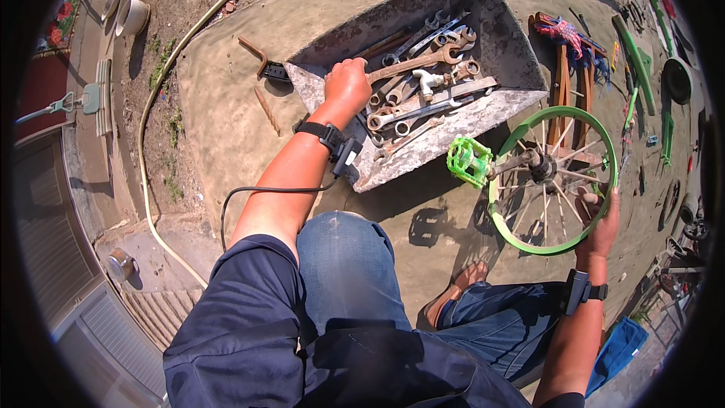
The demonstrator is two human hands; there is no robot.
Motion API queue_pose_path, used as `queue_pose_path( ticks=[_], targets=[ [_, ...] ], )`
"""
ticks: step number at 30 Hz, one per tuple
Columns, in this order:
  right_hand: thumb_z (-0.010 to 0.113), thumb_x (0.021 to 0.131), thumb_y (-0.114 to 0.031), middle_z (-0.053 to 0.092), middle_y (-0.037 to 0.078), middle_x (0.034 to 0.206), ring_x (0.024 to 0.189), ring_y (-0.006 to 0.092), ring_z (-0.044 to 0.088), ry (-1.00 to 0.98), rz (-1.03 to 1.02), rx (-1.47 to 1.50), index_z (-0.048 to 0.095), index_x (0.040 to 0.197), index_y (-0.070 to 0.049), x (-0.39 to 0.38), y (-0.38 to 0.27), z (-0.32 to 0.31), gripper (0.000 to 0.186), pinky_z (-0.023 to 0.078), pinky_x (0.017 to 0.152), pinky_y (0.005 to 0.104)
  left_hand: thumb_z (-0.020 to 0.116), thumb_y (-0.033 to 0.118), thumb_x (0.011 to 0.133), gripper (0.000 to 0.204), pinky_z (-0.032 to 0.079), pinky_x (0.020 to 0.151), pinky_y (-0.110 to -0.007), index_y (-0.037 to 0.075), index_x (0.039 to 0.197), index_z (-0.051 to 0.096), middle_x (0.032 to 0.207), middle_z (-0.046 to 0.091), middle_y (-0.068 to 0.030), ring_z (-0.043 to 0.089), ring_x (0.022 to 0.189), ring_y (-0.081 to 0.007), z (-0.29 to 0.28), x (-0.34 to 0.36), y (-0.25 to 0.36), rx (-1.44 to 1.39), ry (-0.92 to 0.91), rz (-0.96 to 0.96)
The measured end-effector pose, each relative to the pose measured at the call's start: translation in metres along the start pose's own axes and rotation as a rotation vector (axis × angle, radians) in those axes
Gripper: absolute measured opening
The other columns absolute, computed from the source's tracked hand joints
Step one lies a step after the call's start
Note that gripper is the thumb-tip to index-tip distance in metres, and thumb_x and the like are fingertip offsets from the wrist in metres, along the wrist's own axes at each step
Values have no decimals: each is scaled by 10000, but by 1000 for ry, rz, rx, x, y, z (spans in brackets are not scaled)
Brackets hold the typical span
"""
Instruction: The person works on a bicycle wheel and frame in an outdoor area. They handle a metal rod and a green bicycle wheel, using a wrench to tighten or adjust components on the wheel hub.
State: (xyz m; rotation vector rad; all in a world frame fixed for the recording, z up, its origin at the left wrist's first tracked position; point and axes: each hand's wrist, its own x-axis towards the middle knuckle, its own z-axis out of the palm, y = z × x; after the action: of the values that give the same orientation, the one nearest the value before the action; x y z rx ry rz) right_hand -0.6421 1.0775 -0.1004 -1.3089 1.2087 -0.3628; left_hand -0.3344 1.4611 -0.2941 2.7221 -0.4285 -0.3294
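My left hand (348, 85) is closed in a fist over the near left part of a metal tray. A rusty open-end wrench (411, 66) runs out of this fist to the right, its jaw above the other tools. My right hand (600, 219) grips the green rim of a small spoked wheel (507, 230) at its lower right. The wheel is raised off the ground and casts a shadow. A crank with a bright green pedal (470, 161) sticks out from its hub to the left.
The grey, worn metal tray (510, 45) holds several wrenches and a white tap (429, 85). A drill bit (267, 111) and a bent rusty bar (253, 48) lie left of it. Orange frame parts (559, 83) lie to the right. A hose (143, 147) runs along the left.
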Motion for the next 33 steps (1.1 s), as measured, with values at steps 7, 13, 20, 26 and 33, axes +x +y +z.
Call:
queue_pose_path(
  ticks=[7,13,20,26,33],
  targets=[
    [493,998,-428,652,53,819,970,277,688,1,-7,4,584,1149,-37,1,0,0,429,525,894,399,615,206,907,346,463,951,-460,28,1204,603,1206,615,-205,572,1140,-380,3,19,26,-228,-132,-40],
    [485,1001,-425,656,65,827,974,279,686,9,-8,-2,582,1146,-29,1,1,-3,432,528,900,394,608,208,913,386,461,968,-453,45,1261,583,1238,599,-204,569,1154,-377,14,32,31,-189,-143,-50],
    [498,999,-397,658,81,812,965,291,679,34,-17,21,573,1174,-10,-2,1,0,432,535,846,373,601,210,913,396,466,966,-454,52,1275,581,1237,588,-215,568,1149,-383,18,38,31,-152,-143,-56],
    [494,1001,-382,652,84,804,958,296,677,31,-12,31,563,1199,-1,-5,-3,10,435,538,834,348,611,228,910,365,476,943,-460,42,1225,612,1193,597,-218,578,1125,-386,23,40,34,-105,-120,-64],
    [484,1008,-364,649,77,798,924,280,681,33,-30,31,567,1200,-9,-6,0,9,412,542,831,351,641,232,867,252,494,868,-465,26,1010,667,1051,645,-211,617,1006,-390,15,43,40,-103,-121,-96]
  ],
)
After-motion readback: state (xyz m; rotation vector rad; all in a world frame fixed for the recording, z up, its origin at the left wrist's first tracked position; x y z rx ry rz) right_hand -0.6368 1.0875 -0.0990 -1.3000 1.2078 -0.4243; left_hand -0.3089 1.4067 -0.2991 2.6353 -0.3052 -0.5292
